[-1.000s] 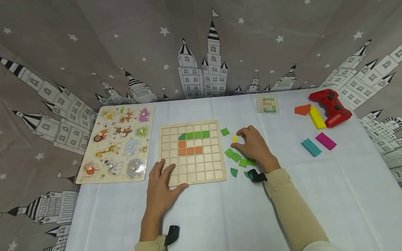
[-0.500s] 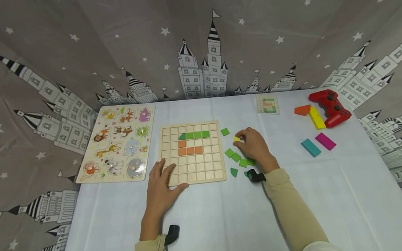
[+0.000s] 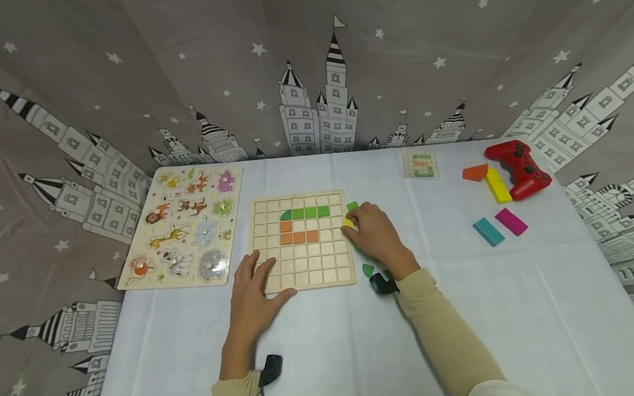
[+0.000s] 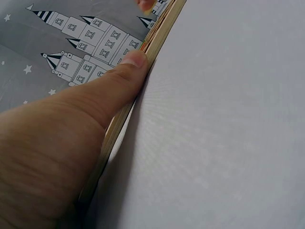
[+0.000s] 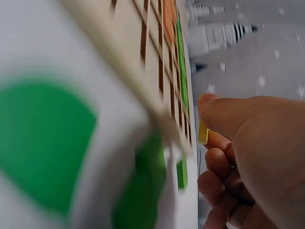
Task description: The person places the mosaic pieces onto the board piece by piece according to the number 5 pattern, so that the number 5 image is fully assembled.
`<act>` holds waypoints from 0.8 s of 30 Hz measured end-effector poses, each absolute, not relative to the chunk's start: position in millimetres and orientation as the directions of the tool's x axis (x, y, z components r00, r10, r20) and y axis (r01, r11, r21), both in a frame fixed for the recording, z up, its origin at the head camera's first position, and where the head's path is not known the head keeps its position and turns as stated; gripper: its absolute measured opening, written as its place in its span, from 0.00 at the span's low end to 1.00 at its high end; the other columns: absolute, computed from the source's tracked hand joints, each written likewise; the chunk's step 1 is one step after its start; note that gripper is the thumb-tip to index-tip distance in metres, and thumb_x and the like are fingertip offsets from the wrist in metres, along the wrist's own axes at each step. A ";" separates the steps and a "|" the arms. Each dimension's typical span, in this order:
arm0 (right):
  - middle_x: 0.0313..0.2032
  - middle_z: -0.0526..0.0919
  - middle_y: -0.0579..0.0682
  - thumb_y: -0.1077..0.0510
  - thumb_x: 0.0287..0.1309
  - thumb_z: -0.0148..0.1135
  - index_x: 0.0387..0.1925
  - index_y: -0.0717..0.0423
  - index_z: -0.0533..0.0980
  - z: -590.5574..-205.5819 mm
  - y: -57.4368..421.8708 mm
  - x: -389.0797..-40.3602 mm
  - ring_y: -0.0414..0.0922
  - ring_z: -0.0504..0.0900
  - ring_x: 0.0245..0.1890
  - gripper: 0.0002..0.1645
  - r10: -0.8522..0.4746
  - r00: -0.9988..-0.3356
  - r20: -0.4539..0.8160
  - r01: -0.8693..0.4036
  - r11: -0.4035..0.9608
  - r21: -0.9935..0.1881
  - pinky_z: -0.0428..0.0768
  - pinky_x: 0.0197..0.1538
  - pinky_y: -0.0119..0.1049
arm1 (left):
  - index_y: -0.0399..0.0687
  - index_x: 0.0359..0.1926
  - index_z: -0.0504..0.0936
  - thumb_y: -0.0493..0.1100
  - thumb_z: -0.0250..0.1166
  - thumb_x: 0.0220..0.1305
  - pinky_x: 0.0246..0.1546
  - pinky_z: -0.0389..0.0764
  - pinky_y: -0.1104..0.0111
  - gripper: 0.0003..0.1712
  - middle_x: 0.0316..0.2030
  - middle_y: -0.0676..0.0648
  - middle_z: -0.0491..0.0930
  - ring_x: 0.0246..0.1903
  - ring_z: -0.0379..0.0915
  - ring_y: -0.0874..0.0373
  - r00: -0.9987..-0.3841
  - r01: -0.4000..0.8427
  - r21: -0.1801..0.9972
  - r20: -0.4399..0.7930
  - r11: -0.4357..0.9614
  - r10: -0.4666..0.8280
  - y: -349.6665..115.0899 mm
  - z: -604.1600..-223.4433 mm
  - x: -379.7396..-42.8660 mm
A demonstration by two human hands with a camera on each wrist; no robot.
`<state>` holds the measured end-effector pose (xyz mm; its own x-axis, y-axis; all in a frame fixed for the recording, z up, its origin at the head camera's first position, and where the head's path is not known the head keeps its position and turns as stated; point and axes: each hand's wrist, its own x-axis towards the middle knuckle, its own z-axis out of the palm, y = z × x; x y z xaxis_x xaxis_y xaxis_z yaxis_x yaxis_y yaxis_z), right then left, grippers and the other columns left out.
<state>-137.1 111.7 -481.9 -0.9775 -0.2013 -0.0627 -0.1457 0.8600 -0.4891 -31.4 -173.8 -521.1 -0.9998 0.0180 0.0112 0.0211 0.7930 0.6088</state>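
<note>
A square wooden grid board (image 3: pixel 317 276) lies on the table, holding a row of green squares (image 3: pixel 310 212) with a dark green quarter-round at its left end, and several orange squares (image 3: pixel 299 238) below. My left hand (image 3: pixel 252 300) rests spread over the board's near-left corner. In the left wrist view its thumb (image 4: pixel 128 67) lies along the board's edge (image 4: pixel 164 31). Between thumb and forefinger, my right hand (image 3: pixel 377 235) pinches a small yellow tile (image 3: pixel 347 222) at the board's right rim. The same yellow tile (image 5: pixel 203 132) shows edge-on in the right wrist view.
Loose green tiles (image 3: pixel 352 205) lie right of the board, partly hidden by the right hand; a dark green quarter-round (image 3: pixel 367 270) is nearer. An animal puzzle (image 3: pixel 181 229) is left. Right are a pattern card (image 3: pixel 420 164), coloured blocks (image 3: pixel 489 231) and a red game controller (image 3: pixel 520 169).
My right hand took hold of the yellow tile on the table and carried it left to the board's right rim. The left hand has stayed in place.
</note>
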 end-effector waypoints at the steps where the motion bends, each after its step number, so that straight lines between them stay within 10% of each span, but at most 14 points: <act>1: 0.46 0.80 0.51 0.45 0.67 0.66 0.54 0.58 0.81 -481.6 105.6 -136.4 0.49 0.77 0.49 0.24 -0.221 -0.973 -0.063 -0.164 0.862 -0.480 0.78 0.56 0.47 | 0.50 0.69 0.74 0.61 0.80 0.49 0.73 0.56 0.36 0.48 0.78 0.39 0.56 0.80 0.42 0.38 -1.000 0.021 0.609 0.012 0.793 0.017 -174.0 -520.9 -31.3; 24: 0.44 0.85 0.48 0.44 0.64 0.69 0.48 0.52 0.85 -480.2 60.4 -133.8 0.48 0.79 0.46 0.19 -0.269 -0.960 -0.072 -0.222 0.895 -0.387 0.78 0.51 0.47 | 0.49 0.68 0.75 0.59 0.82 0.47 0.72 0.57 0.35 0.49 0.77 0.38 0.57 0.79 0.44 0.36 -0.999 0.043 0.604 0.050 0.796 0.016 -172.6 -522.5 -32.6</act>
<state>-133.8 60.4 -480.2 -0.9605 -0.2689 -0.0719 -0.2216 0.8951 -0.3869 -32.6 -172.6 -522.5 -0.9986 0.0164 0.0499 0.0433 0.7957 0.6041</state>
